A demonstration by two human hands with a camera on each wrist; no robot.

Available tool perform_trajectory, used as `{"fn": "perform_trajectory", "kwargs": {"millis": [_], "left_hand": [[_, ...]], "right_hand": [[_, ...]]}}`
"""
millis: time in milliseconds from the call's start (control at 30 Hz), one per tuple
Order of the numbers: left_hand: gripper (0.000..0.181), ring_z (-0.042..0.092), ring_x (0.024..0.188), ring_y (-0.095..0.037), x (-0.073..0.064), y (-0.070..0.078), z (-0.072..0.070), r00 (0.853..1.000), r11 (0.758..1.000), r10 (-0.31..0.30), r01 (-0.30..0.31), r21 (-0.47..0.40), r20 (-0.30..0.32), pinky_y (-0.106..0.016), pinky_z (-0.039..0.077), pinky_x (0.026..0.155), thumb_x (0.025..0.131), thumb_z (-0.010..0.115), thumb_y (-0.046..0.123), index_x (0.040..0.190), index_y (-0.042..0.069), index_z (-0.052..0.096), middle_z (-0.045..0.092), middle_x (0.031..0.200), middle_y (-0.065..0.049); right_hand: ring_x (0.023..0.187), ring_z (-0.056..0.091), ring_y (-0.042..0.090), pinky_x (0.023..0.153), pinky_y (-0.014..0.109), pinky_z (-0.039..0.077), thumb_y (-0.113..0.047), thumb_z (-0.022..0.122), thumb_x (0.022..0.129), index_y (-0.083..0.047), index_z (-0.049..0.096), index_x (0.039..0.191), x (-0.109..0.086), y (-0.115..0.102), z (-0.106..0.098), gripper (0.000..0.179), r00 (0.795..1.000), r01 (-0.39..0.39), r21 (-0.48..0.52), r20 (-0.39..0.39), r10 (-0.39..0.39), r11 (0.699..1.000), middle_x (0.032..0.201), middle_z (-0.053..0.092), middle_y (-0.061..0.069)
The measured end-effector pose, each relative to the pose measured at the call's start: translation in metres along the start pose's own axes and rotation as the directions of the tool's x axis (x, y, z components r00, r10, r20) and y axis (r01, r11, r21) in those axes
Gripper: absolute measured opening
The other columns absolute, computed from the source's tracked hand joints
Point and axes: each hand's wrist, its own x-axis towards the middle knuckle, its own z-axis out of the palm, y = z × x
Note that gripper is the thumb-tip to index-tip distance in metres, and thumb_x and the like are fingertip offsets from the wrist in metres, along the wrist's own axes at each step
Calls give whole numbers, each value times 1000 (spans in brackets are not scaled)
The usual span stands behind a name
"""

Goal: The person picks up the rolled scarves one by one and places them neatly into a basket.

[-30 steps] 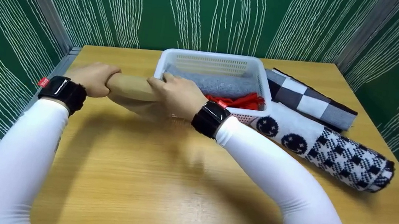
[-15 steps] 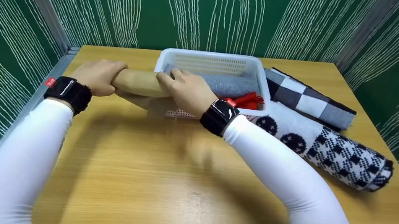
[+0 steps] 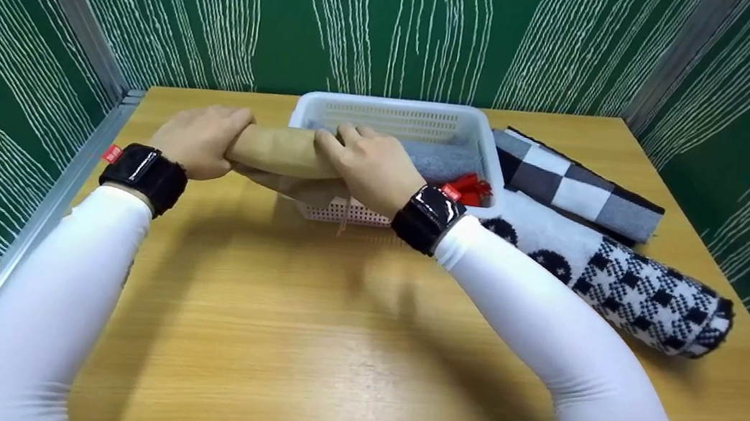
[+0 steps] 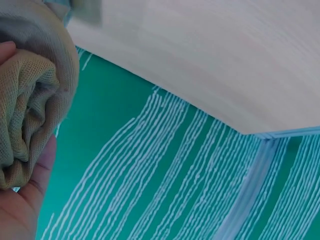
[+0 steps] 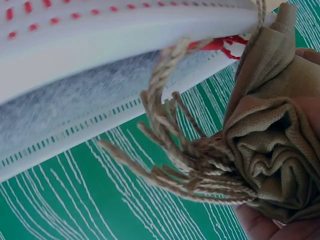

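Observation:
A rolled khaki scarf is held above the table by both hands. My left hand grips its left end, and my right hand grips it toward the right. Spiral layers of the scarf show at the end in the left wrist view. Twisted fringe hangs from the other end in the right wrist view. Just behind the roll stands a white slotted basket, its front left partly covered by the scarf and right hand. Inside lie a grey rolled cloth and a red fringed cloth.
To the basket's right lies a folded black, white and grey checked cloth. In front of that is a black-and-white patterned roll. The wooden table is bounded by green walls with white lines.
Both hands have carried the khaki scarf to the right and slightly away, bringing it over the basket's front left. The basket and the cloths on the right stay in place.

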Motion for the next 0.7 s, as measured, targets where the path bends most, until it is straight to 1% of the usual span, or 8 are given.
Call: {"fn": "perform_trajectory", "kwargs": {"millis": [167,367,500,600,700], "left_hand": [[46,66,117,-43,6,5,-1,1000,1000,10,-10,-22,7,-66,53,101,81,73,-4,124,6,59,69,122,-20],[47,64,122,-42,16,14,1,999,999,22,-20,-48,25,-64,52,106,84,77,0,127,6,60,69,126,-20],[50,62,125,-41,23,18,2,999,998,32,-29,-59,43,-62,50,110,84,77,2,131,6,59,67,130,-19],[52,61,125,-39,27,22,2,998,997,32,-29,-66,59,-62,49,111,84,75,3,133,6,58,66,132,-18],[55,60,126,-39,30,26,1,998,997,37,-33,-67,60,-62,49,112,83,74,5,136,6,56,65,134,-18]], "right_hand": [[91,73,36,70,51,65,-13,76,97,-2,63,129,-4,7,-3,37,1000,-15,-36,6,15,999,108,72,19],[89,72,36,69,51,64,-15,81,93,-2,62,125,-10,17,-4,40,1000,-12,-74,-11,12,997,107,71,19],[88,71,36,66,50,64,-11,74,97,-4,61,124,-15,26,-3,31,1000,-9,-94,-25,6,996,106,70,19],[89,71,37,66,50,64,-6,67,101,-4,60,125,-18,32,-4,26,1000,-13,-97,-17,12,995,106,70,19],[89,70,38,66,51,64,-2,62,102,-4,60,126,-21,37,-6,25,1000,-22,-102,-10,21,995,106,69,20]]}}
